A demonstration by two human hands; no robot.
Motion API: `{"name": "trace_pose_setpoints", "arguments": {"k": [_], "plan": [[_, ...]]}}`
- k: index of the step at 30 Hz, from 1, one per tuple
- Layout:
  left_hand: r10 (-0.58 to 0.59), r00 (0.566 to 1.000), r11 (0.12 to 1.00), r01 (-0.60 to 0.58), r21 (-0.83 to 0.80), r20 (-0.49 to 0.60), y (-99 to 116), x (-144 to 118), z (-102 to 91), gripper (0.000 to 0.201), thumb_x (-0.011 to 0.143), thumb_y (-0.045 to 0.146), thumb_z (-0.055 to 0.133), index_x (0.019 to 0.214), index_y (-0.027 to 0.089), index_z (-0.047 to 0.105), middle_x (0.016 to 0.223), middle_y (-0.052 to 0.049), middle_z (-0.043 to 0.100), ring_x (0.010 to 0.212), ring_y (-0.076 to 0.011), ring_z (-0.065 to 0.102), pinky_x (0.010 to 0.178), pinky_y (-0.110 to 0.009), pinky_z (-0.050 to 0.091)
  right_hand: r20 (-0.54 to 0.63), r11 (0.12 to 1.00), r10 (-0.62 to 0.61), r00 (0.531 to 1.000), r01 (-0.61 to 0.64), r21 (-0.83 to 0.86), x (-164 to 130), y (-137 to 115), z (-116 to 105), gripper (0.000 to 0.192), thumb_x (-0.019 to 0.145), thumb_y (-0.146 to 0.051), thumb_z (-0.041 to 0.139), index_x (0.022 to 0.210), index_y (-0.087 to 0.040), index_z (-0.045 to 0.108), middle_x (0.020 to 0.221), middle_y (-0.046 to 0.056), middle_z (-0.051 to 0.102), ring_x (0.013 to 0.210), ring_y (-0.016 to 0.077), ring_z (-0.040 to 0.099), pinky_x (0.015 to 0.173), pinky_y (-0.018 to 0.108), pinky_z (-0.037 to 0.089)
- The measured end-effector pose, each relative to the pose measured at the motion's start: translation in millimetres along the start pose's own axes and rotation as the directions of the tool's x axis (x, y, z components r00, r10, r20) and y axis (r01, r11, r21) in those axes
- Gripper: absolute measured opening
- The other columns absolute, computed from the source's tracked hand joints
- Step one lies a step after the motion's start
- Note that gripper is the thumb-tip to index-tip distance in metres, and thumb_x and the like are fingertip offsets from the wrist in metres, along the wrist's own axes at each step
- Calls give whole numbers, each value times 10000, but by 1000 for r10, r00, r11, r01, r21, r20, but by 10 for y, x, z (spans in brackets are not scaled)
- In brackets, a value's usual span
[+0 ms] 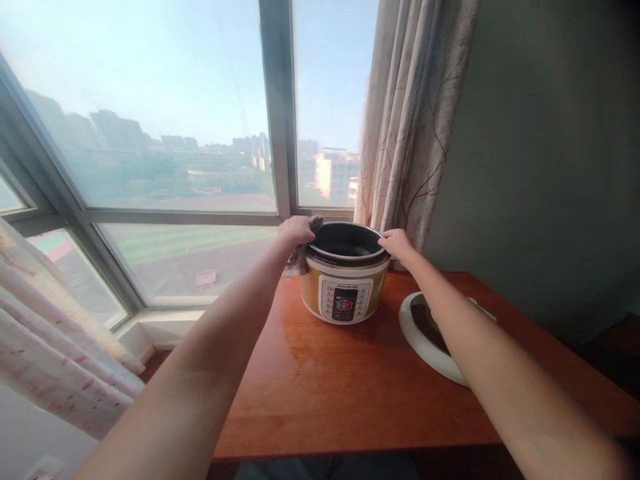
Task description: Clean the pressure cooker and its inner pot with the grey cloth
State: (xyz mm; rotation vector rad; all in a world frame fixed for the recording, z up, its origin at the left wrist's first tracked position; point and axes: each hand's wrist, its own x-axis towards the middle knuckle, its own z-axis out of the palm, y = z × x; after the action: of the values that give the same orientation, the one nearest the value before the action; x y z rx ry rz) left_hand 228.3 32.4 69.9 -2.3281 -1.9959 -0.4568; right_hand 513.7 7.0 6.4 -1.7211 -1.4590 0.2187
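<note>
A white and gold electric cooker (313,293) with a front control panel stands at the table's far side. Its dark inner pot (345,248) has a pale metal rim that sits a little above the cooker body. At the rim's left side, my left hand (296,231) is closed around a grey cloth (296,261), which hangs down beside the cooker. My right hand (396,244) pinches the rim on the right, thumb and fingers together. The cooker's lid (417,343) lies on the table, partly hidden behind my right forearm.
Everything stands on a reddish-brown wooden table (300,393). Large windows (175,120) rise behind it and to the left. A patterned curtain (415,120) hangs behind the cooker, with another curtain (55,340) at lower left. A dark wall (540,167) borders the right.
</note>
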Motion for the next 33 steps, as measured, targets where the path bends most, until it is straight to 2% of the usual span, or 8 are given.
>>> {"name": "trace_pose_setpoints", "arguments": {"k": [6, 12, 20, 28, 33], "plan": [[-11, 997, 999, 7, -42, -74, -103, 94, 158, 469, 648, 337, 709, 1102, 224, 731, 1053, -112, 740, 998, -313, 685, 821, -326, 533, 9, 1000, 4, 1000, -4, -15, 35, 30, 13, 83, 602, -218, 654, 635, -170, 713, 538, -6, 610, 616, 178, 611, 531, 222, 421], [-47, 990, 992, 31, -118, -131, -138, 188, 236, 401, 633, 330, 720, 1016, 217, 751, 997, -100, 751, 980, -298, 692, 816, -313, 520, 3, 1000, 13, 1000, -13, -13, 97, -4, -3, 71, 606, -234, 652, 601, -171, 685, 517, -25, 569, 606, 157, 587, 527, 207, 401], [-63, 985, 987, 37, -159, -161, -129, 292, 309, 386, 652, 306, 704, 1017, 190, 751, 1002, -124, 752, 971, -290, 695, 801, -316, 512, -11, 1000, 15, 1000, -14, 17, 132, -54, 2, 105, 619, -228, 658, 668, -156, 716, 576, -12, 626, 649, 162, 611, 565, 209, 428], [-66, 985, 982, 36, -185, -159, -129, 348, 278, 383, 621, 295, 748, 984, 173, 755, 973, -125, 752, 970, -287, 691, 819, -319, 509, -58, 998, 31, 998, -28, 50, 112, -131, -47, 142, 596, -183, 676, 720, -166, 743, 635, 16, 684, 724, 197, 663, 615, 223, 471], [-155, 972, 958, 105, -266, -175, -118, 372, 147, 395, 637, 332, 749, 993, 159, 754, 964, -124, 746, 957, -280, 691, 805, -313, 517, -116, 995, 14, 993, -3, 99, 166, -273, -130, 183, 622, -180, 674, 782, -137, 750, 629, 40, 682, 711, 211, 660, 618, 240, 484]]}}
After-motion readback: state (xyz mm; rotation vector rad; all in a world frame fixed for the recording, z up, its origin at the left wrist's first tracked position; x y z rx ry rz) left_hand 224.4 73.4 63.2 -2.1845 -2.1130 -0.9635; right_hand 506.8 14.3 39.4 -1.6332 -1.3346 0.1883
